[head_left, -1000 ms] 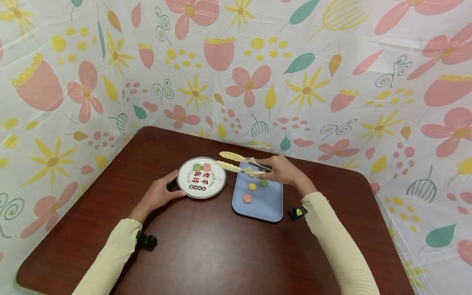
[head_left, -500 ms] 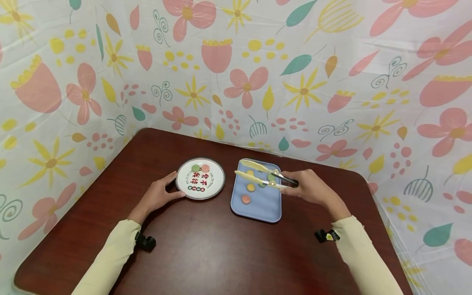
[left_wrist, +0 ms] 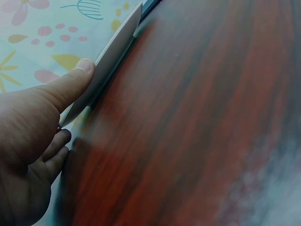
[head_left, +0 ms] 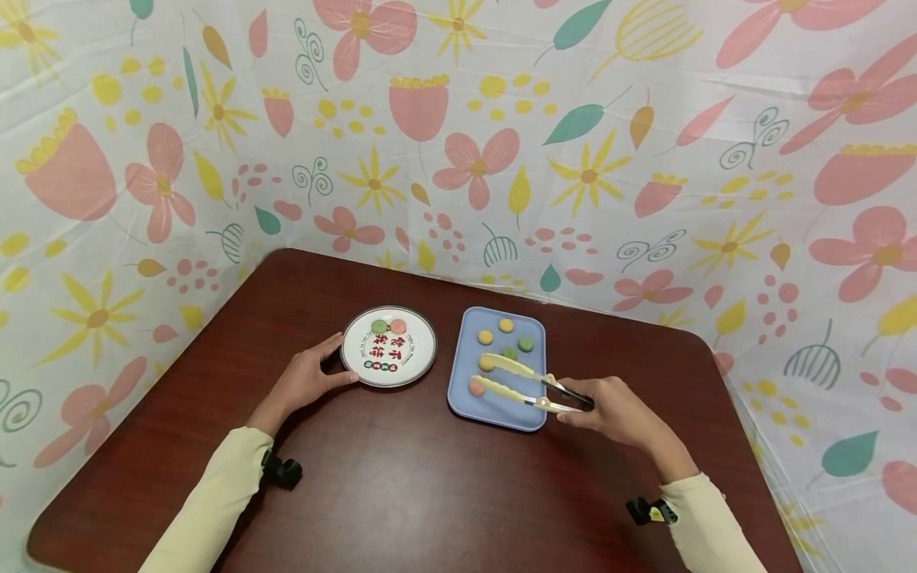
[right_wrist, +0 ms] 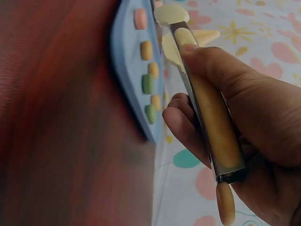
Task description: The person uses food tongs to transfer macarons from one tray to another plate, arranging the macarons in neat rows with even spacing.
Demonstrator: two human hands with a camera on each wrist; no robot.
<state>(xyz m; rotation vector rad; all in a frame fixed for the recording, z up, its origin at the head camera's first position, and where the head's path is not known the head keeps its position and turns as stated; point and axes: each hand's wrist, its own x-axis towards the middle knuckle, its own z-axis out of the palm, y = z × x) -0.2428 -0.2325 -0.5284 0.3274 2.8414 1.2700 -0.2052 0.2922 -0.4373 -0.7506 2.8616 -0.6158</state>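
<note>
My left hand holds the rim of a round white plate with red lettering, thumb on the near edge and fingers at the left side. On the plate lie a green macaron and a pink macaron, side by side. My right hand grips cream-tipped metal tongs, their arms spread apart over a blue tray. One tip overlaps a yellow macaron; the other is over a pink macaron. Whether the tips touch them I cannot tell.
Further back in the tray sit green macarons and more yellow macarons. Plate and tray stand apart on a dark wooden table. A flower-patterned cloth hangs along the table's back and left edges.
My right hand has moved right and toward me with the tongs, whose tips went from between plate and tray to the tray's near left part. The left hand has stayed on the plate.
</note>
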